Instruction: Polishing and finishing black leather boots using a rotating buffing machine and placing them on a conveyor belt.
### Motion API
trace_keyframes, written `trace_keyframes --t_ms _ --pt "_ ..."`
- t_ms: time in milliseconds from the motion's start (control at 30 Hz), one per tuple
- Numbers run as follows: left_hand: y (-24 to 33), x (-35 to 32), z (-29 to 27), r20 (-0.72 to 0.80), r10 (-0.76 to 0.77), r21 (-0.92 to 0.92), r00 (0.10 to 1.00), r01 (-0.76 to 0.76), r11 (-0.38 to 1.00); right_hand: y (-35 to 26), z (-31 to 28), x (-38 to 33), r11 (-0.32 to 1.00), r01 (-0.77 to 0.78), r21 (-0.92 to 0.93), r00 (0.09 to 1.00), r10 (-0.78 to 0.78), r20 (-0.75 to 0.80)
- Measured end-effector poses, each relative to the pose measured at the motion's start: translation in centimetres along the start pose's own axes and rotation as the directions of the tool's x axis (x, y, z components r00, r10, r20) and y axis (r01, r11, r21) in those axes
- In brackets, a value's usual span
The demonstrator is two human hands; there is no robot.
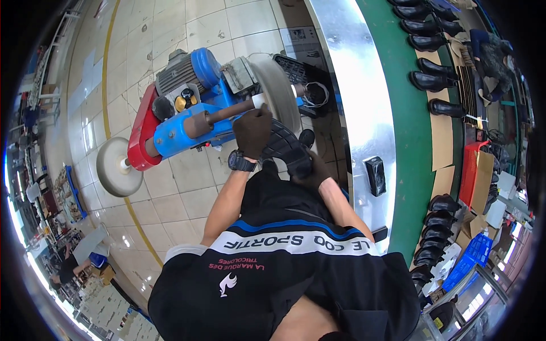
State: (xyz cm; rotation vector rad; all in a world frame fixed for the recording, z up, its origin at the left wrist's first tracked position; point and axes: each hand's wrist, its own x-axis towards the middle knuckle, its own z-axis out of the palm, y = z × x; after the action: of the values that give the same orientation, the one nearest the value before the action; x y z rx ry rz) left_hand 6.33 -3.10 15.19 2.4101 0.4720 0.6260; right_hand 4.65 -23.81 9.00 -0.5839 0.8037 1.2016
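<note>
A black shoe is held sole up between my hands, right beside a large pale buffing wheel. Whether the shoe touches the wheel I cannot tell. My left hand, in a dark brown glove, is closed at one end of the shoe, close to the wheel's shaft. At the other end, my right hand, gloved too, grips the shoe; its fingers are partly hidden. The wheel belongs to a blue polishing machine with a red belt guard and a motor.
A second pale wheel sticks out at the machine's left end. On my right runs a shiny metal ledge with a small black block on it. Beyond is a green conveyor lined with black shoes. Another person is at the far right.
</note>
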Motion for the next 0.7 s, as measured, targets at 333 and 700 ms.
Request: trace_keyframes --t_ms 333,700 --pt "7.3 4.6 4.5 0.362 0.596 -0.031 0.717 -0.63 0.776 2.7 1.2 1.7 0.792 0.425 -0.439 0.905 -0.355 0.235" --pt "13.8 -1.9 2.1 0.575 0.782 -0.381 0.242 -0.766 0.518 -1.0 1.1 -1.4 0.04 0.672 -0.739 0.65 -0.509 0.564"
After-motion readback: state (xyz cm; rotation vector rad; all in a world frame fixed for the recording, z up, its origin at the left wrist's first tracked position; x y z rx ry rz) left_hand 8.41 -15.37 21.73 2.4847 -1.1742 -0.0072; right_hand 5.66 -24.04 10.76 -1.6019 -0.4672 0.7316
